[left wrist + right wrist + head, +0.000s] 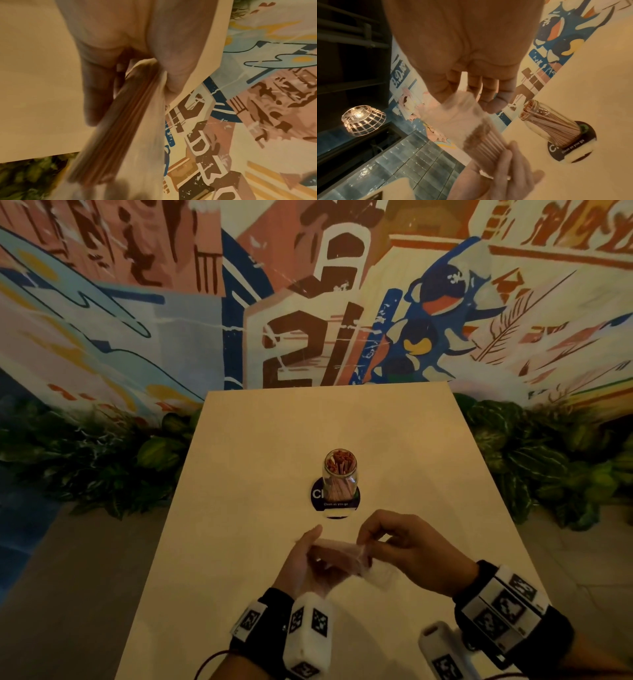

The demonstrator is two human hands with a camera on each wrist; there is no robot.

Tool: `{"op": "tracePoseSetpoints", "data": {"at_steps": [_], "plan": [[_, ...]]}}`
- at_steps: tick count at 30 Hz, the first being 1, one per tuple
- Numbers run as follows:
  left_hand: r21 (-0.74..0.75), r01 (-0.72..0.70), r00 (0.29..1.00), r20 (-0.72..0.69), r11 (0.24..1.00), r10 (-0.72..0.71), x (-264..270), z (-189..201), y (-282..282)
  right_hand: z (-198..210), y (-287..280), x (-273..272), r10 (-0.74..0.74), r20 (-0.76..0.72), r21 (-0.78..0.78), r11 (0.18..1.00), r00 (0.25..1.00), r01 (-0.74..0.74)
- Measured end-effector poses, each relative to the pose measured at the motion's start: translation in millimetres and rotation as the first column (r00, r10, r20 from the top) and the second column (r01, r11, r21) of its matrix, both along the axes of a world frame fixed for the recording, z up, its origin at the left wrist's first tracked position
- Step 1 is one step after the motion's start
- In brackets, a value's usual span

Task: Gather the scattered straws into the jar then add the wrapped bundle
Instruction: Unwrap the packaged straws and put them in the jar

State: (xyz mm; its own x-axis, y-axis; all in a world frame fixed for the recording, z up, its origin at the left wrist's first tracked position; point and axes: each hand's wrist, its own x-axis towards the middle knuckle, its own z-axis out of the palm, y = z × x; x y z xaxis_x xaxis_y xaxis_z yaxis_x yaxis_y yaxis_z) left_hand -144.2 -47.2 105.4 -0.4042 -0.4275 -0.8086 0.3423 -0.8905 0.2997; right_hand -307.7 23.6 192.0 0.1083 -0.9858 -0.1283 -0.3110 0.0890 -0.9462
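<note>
Above the pale tabletop [394,440], my left hand [308,563] grips the wrapped bundle [481,143] of straws while my right hand [411,549] pinches its clear wrapper's loose end. Beyond them, the glass jar [339,474] of straws [556,125] stands upright on a dark round sticker [589,136] reading "Clean as you go".
</note>
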Motion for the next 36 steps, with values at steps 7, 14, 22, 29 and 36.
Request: {"op": "tracePoseSetpoints", "data": {"at_steps": [7,14,22,29,36], "plan": [[-0.266,-0.147,0.987,0.026,0.953,0.160,12.4,11.8,-26.5,-37.4,-8.7,8.9,-0.634,0.378,0.513,0.750,0.675,0.418],[-0.717,0.044,0.964,0.214,0.696,0.160,4.8,30.3,-33.5,-80.2,-22.6,28.0,-0.829,0.457,0.842,0.520,0.322,0.144],[-0.877,0.346,0.906,0.405,0.334,0.122,-11.6,41.9,-17.1,-103.8,-37.3,39.7,-0.852,0.521,0.840,0.523,0.052,0.147],[-0.914,0.256,0.952,0.295,0.315,0.082,-10.9,44.7,-22.5,-110.9,-46.5,36.4,-0.871,0.491,0.857,0.476,-0.026,0.198],[-0.881,0.335,0.930,0.367,0.333,0.035,-4.5,39.5,-23.0,-116.2,-56.9,36.1,-0.886,0.463,0.837,0.437,0.001,0.330]]}}
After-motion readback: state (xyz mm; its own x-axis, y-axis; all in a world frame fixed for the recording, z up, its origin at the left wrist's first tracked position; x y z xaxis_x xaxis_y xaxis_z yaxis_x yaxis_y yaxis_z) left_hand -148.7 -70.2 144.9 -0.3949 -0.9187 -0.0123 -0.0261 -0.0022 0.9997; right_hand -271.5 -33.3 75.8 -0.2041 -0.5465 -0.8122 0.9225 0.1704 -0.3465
